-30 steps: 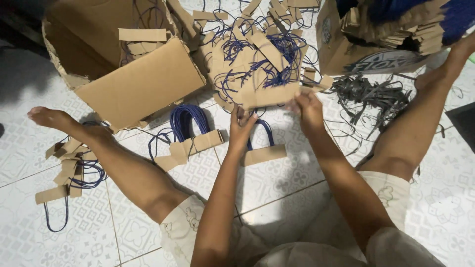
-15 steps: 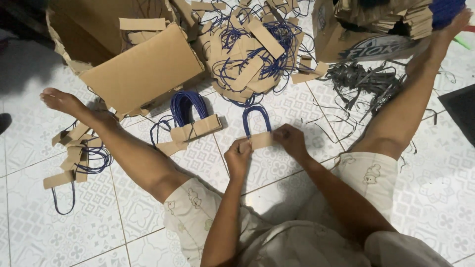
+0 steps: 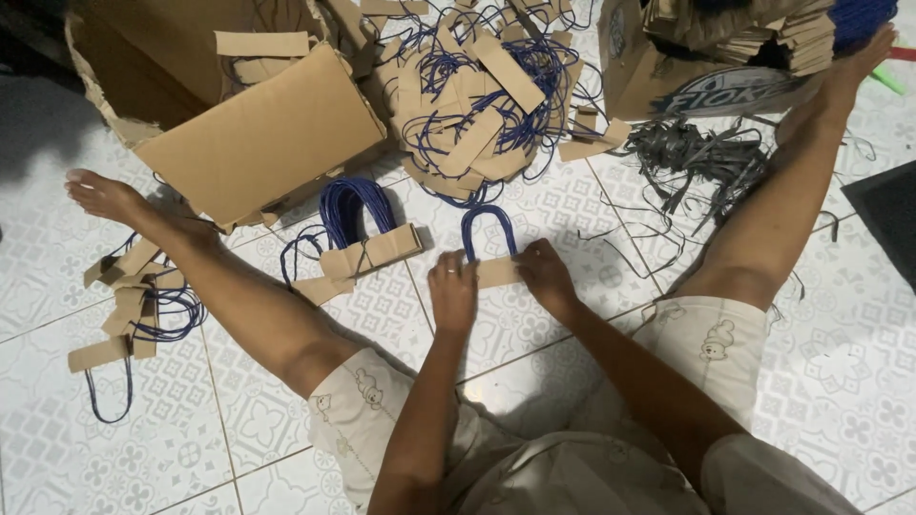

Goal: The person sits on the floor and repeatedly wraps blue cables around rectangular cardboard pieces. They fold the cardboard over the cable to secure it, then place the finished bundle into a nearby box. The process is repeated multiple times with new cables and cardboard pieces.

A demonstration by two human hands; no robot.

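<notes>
Pressing a brown paper strip with a blue cord loop point(image 3: 489, 250) flat on the tiled floor point(image 3: 534, 334), just ahead of the seated person's lap: by appearance, the step of fixing one bag handle. Left hand point(image 3: 452, 290): fingers curled down, closed on the strip's left end. Right hand point(image 3: 546, 275): fingers bent, pinching and holding down the right end. Cord loop arches away from both hands, lying on the tiles. Neighbouring stock: finished handle stack point(image 3: 361, 238) just left; heap of loose handles point(image 3: 482, 100) beyond; open cardboard box point(image 3: 243, 124) upper left; small handle pile point(image 3: 129, 305) by the left foot. Next move likely calls for even pressure along the strip, then a clean lift across to the stack.
</notes>
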